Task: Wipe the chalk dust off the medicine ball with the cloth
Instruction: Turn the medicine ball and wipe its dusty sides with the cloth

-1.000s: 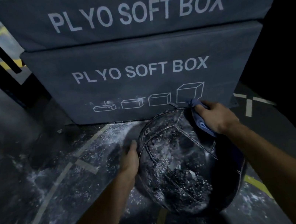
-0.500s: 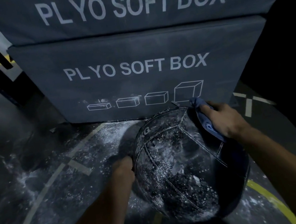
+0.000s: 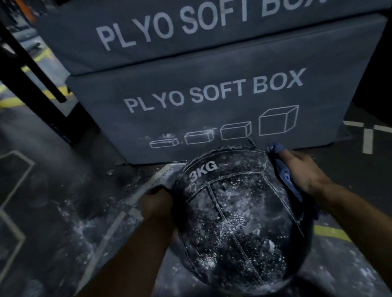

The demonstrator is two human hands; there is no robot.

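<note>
A black medicine ball (image 3: 237, 221) marked 3KG sits low in the middle of the head view, its top and front speckled with white chalk dust. My left hand (image 3: 156, 206) rests against the ball's left side, fingers hidden behind its curve. My right hand (image 3: 301, 172) grips a dark blue cloth (image 3: 284, 172) and presses it on the ball's upper right side. Part of the cloth hangs down along the ball's right edge.
Two stacked grey soft boxes (image 3: 218, 88) labelled PLYO SOFT BOX stand right behind the ball. Chalk dust is scattered on the dark floor (image 3: 94, 223) to the left, among white and yellow lines. A black rack frame (image 3: 21, 60) rises at the upper left.
The ball has turned, so the 3KG mark now faces up. My left hand slid along the ball's left side. My right hand with the cloth stays on the upper right.
</note>
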